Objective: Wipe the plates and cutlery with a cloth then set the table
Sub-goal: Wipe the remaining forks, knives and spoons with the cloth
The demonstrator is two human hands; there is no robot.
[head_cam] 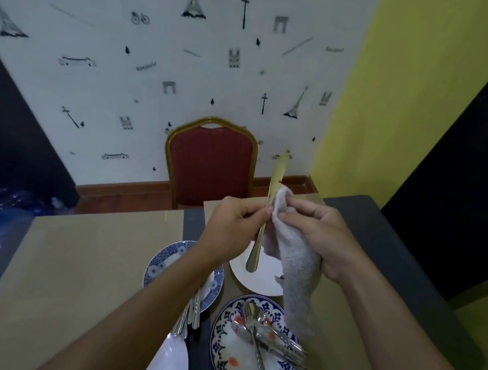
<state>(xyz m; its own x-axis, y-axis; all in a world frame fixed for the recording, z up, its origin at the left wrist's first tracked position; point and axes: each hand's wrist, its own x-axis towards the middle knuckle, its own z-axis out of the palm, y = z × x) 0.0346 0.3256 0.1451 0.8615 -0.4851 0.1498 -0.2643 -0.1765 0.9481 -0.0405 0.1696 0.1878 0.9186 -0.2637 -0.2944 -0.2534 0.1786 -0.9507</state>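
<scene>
Starting with the big blue-flowered plate (218, 340) at the near edge of the tabletop (72, 271): it is carrying a loose pile of spoons and forks (268, 338), their handles fanning out over its right rim, and red smears are showing on its white centre. Just beyond that plate a plain white plate (257, 280) is lying bare. To the left of the flowered plate a smaller blue-patterned plate (155, 266) is sitting half under the left forearm, with a few more cutlery handles (194, 312) sticking off its near side. Nearer still on that left side, another white plate (166, 366) is poking in at the bottom.

Above and beyond the flowered plate, the table knife (275, 182) is being held up in the air, long axis close to vertical, blade pointing up, rounded handle end hanging down over the plain white plate. Reddish specks are showing on the blade. The left hand (231, 226) is pinching the knife at its middle between thumb and fingertips. The right hand (319, 234) is gripping a grey cloth (296, 265), bunching it against the blade's right side while the rest is trailing down towards the flowered plate.
</scene>
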